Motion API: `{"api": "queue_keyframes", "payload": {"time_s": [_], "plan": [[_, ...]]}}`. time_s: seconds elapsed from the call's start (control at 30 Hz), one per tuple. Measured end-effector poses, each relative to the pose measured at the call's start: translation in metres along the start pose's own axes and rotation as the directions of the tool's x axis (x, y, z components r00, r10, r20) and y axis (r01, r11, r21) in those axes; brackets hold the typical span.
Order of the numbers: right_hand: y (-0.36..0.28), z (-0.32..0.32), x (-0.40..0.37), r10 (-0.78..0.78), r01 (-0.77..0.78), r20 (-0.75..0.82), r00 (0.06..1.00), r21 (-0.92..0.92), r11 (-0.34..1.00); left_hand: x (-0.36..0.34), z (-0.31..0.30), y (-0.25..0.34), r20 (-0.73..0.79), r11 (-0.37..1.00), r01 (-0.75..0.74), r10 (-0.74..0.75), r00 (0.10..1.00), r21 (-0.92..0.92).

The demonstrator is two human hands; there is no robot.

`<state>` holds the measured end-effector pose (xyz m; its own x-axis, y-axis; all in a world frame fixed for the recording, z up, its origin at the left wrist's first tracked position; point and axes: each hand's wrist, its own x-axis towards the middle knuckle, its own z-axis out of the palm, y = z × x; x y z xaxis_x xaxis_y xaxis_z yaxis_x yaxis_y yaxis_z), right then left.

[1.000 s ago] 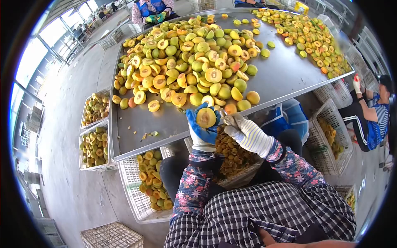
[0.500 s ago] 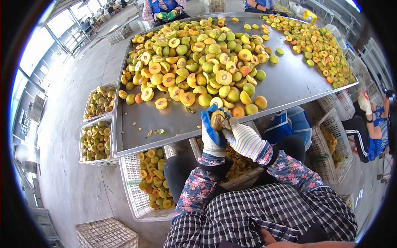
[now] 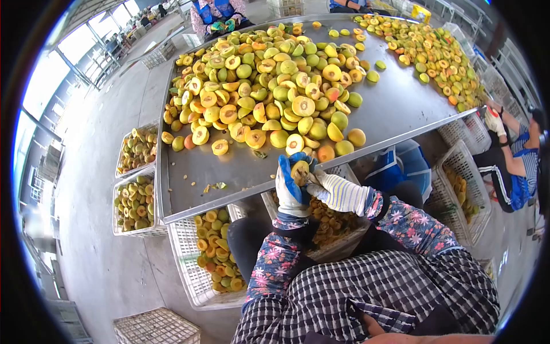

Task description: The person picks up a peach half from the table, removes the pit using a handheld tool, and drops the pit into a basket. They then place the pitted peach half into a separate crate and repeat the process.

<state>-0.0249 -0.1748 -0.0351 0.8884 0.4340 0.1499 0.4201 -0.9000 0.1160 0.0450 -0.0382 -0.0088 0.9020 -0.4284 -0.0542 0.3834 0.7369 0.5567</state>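
Observation:
My left hand [image 3: 293, 186], in a white glove with a blue palm, is closed round a halved yellow-green fruit [image 3: 299, 171], which looks like a peach. My right hand [image 3: 341, 191], in a striped glove, is closed beside it, fingers at the fruit's right side. A small dark tip shows between the two hands; its kind cannot be made out. Both hands are just off the near edge of a metal table [image 3: 395, 123]. Beyond them lies a large heap of halved fruit [image 3: 275, 86], some cut faces showing stones.
A second fruit heap [image 3: 427, 57] lies at the table's far right. White crates of fruit stand below: one by my left leg [image 3: 192, 269], one between my legs [image 3: 335, 243], others at left [image 3: 137, 226] and right [image 3: 452, 209]. Co-workers sit at the far side [image 3: 220, 17] and right [image 3: 515, 163].
The view has shifted slightly. My left hand still holds the fruit half, whose cut side now shows more, and my right hand stays against it.

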Motion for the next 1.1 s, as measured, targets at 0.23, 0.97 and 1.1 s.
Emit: {"api": "queue_keyframes", "payload": {"time_s": [0.23, 0.97, 1.1], "plan": [[-0.024, -0.048, 0.010, 0.484, -0.371, -0.005, 0.875, 0.636, 0.677, 0.004, 0.012, -0.002, -0.067, 0.995, -0.098, 0.097, 0.993, -0.020], [-0.041, -0.032, -0.005, 0.432, -0.389, 0.308, 0.848, 0.914, 0.112, 0.014, -0.015, 0.004, 0.100, 0.810, 0.044, -0.127, 0.987, 0.584], [-0.031, 0.028, -0.012, 0.357, -0.253, 0.277, 0.892, 0.961, -0.112, 0.007, -0.004, -0.007, -0.046, 0.920, 0.123, -0.114, 0.992, 0.372]]}}
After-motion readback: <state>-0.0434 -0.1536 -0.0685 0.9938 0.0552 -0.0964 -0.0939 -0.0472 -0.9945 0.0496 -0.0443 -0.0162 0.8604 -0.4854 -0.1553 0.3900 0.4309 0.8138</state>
